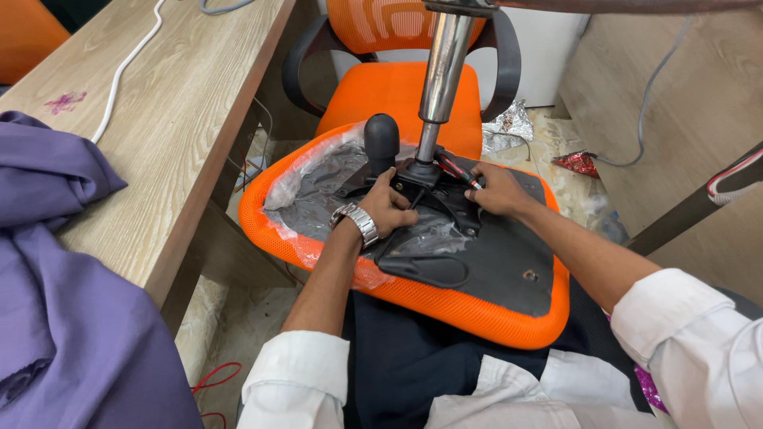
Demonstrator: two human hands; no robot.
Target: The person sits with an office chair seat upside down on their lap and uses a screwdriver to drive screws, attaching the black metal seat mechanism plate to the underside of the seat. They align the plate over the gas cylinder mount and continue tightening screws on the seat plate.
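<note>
An orange chair seat (445, 306) lies upside down across my lap, its black underside partly covered in clear plastic wrap (314, 195). A black metal mechanism plate (429, 191) sits at its middle with a chrome gas cylinder (439, 71) rising from it and a black knob lever (381, 139) beside it. My left hand (389, 208), with a silver wristwatch, presses on the plate by the lever. My right hand (497, 191) grips a red and black tool (459, 170) at the plate's right side.
A wooden desk (159, 119) runs along the left with a white cable (119, 75) and purple cloth (56, 302). An assembled orange mesh chair (397, 87) stands behind the seat. Crumpled foil wrappers (509, 125) litter the floor; a wooden panel (699, 103) is at right.
</note>
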